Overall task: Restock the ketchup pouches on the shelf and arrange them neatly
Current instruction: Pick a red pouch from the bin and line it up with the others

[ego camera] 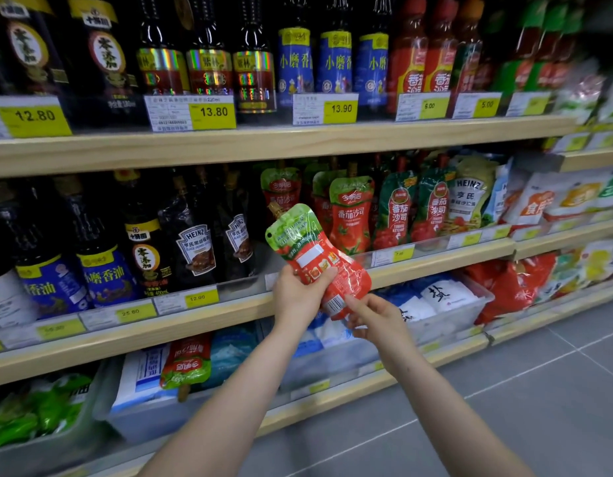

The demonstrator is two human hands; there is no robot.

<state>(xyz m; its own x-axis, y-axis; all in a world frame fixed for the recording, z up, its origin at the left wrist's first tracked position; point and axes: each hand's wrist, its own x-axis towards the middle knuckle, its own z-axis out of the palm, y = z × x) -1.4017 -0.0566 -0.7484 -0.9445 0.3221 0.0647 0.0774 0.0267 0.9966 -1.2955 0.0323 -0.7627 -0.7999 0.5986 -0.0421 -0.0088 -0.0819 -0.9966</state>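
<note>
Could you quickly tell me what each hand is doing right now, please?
Left hand: grips the ketchup pouch at its lower part.
Right hand: pinches the pouch's bottom edge.

The wooden middle shelf [435,261] carries upright ketchup pouches [351,215] beside dark sauce bottles [195,232].

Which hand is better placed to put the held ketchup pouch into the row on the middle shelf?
Left hand, probably: it grips the ketchup pouch around its body, whereas the right hand only pinches its bottom edge.
</note>
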